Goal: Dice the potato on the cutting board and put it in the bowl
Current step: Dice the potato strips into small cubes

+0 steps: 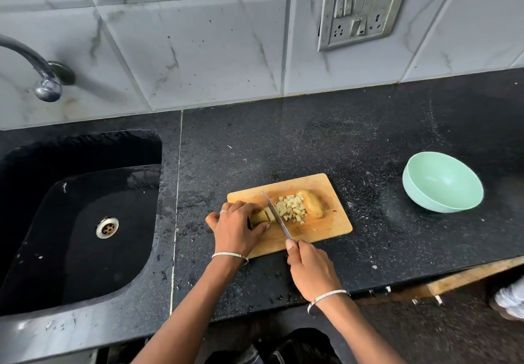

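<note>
Wooden cutting board (331, 226) is carrying everything on the worktop (312, 142). Left hand (235, 226) is clamping a potato piece (259, 217) lying lengthwise left-to-right. The knife (276, 216), gripped by the right hand (309, 267), is crossing it just right of those fingers. Dice (292, 208) and an uncut half (312, 203) are lying beyond, with the empty bowl (442, 182) sitting far right. No writing is showing.

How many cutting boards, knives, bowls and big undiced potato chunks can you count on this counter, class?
cutting board: 1
knife: 1
bowl: 1
big potato chunks: 2
Total: 5
</note>
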`<control>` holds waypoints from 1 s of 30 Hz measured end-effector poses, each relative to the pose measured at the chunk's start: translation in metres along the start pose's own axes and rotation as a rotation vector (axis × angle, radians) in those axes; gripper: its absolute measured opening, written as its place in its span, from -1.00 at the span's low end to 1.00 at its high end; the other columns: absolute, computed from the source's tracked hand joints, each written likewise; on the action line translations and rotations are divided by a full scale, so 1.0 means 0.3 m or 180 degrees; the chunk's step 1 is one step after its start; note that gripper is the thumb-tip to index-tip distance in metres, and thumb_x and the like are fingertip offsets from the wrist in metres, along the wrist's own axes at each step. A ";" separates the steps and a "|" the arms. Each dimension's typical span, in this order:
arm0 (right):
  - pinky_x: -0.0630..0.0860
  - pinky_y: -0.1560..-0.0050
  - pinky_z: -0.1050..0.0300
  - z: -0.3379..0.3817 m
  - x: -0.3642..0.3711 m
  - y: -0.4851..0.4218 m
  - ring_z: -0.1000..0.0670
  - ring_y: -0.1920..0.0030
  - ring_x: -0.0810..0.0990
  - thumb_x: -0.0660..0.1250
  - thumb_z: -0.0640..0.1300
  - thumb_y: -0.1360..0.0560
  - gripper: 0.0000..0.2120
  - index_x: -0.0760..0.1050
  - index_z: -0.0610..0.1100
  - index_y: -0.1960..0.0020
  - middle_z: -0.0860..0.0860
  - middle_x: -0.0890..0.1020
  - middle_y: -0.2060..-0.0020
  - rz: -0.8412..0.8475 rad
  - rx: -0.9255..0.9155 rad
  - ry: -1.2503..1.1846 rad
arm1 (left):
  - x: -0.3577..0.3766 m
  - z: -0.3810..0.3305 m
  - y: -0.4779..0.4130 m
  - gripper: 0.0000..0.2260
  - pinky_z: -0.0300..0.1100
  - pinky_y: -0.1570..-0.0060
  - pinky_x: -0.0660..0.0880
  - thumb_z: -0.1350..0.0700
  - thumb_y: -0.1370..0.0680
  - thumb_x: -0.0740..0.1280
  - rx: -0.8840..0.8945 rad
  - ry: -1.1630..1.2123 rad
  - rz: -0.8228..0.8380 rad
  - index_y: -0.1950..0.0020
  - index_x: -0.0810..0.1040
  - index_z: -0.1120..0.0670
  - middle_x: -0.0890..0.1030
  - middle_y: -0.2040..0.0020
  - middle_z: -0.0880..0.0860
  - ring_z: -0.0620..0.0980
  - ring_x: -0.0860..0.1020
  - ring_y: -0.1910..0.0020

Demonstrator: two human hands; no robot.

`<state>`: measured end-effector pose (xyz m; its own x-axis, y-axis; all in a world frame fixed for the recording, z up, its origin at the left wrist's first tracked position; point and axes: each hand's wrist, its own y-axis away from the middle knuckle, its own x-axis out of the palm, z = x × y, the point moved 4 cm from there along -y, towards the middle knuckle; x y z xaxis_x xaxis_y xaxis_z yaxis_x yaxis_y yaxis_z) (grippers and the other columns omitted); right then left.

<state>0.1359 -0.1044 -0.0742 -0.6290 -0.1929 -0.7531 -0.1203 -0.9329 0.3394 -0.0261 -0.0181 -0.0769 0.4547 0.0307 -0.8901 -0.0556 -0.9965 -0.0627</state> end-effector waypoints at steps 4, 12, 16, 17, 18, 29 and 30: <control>0.45 0.05 -0.02 -0.007 -0.011 -0.003 -0.13 0.04 0.58 -0.05 0.15 -0.65 -0.57 0.48 -0.07 0.04 -0.02 0.63 0.14 -0.0058 0.0010 -0.0087 | -0.002 0.001 -0.002 -0.63 0.06 -0.07 0.30 -0.24 -0.34 0.46 -0.0001 0.0015 0.0032 -0.11 0.59 -0.22 0.57 0.04 -0.17 -0.04 0.43 -0.06; 0.35 0.20 0.03 0.002 -0.035 0.015 -0.17 0.03 0.60 -0.06 0.12 -0.66 -0.69 0.33 -0.01 0.07 -0.06 0.61 0.12 -0.0226 0.0024 0.0312 | -0.009 -0.039 -0.028 -0.59 0.03 -0.14 0.26 -0.26 -0.33 0.46 0.0064 -0.0138 0.0275 -0.13 0.60 -0.20 0.49 -0.11 -0.13 -0.01 0.38 -0.18; 0.39 0.17 0.00 -0.002 -0.018 0.007 -0.18 0.02 0.60 -0.06 0.13 -0.66 -0.67 0.35 -0.02 0.07 -0.08 0.62 0.10 -0.0142 -0.0007 0.0324 | -0.022 -0.050 -0.044 -0.65 -0.05 -0.06 0.16 -0.25 -0.34 0.46 0.0080 -0.0210 0.0285 -0.08 0.61 -0.21 0.50 -0.10 -0.16 -0.04 0.36 -0.18; 0.40 0.17 -0.01 -0.001 -0.013 0.005 -0.19 0.02 0.59 -0.06 0.14 -0.66 -0.66 0.36 -0.02 0.08 -0.08 0.62 0.10 -0.0123 -0.0029 0.0325 | -0.023 -0.051 -0.045 -0.65 -0.05 -0.05 0.16 -0.26 -0.34 0.46 0.0094 -0.0234 0.0287 -0.08 0.61 -0.22 0.49 -0.10 -0.17 -0.04 0.36 -0.18; 0.40 0.16 -0.02 0.000 -0.007 0.004 -0.20 0.02 0.59 -0.06 0.14 -0.66 -0.66 0.36 -0.02 0.08 -0.09 0.62 0.10 -0.0099 -0.0048 0.0326 | -0.025 -0.052 -0.044 -0.65 -0.05 -0.05 0.16 -0.26 -0.34 0.45 0.0104 -0.0239 0.0279 -0.09 0.61 -0.23 0.49 -0.09 -0.17 -0.04 0.36 -0.17; 0.44 0.16 0.00 -0.010 -0.029 0.008 -0.18 0.02 0.61 -0.05 0.14 -0.66 -0.62 0.44 -0.06 0.00 -0.06 0.63 0.08 -0.0313 0.0059 0.0475 | -0.008 -0.069 -0.046 -0.68 0.04 -0.10 0.29 -0.23 -0.36 0.42 0.0138 -0.0258 0.0223 -0.09 0.61 -0.25 0.52 -0.05 -0.17 -0.01 0.40 -0.10; 0.42 0.17 0.00 -0.012 -0.029 0.008 -0.18 0.02 0.61 -0.05 0.14 -0.66 -0.62 0.44 -0.05 0.01 -0.06 0.63 0.08 -0.0297 0.0099 0.0421 | -0.007 -0.073 -0.048 -0.68 0.04 -0.11 0.29 -0.23 -0.36 0.41 0.0158 -0.0283 0.0228 -0.10 0.61 -0.25 0.53 -0.05 -0.17 -0.01 0.41 -0.11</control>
<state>0.1439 -0.1061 -0.0689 -0.5076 -0.1459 -0.8491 -0.1985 -0.9392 0.2801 -0.0067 -0.0054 -0.0641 0.3674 -0.0315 -0.9295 -0.1302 -0.9913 -0.0178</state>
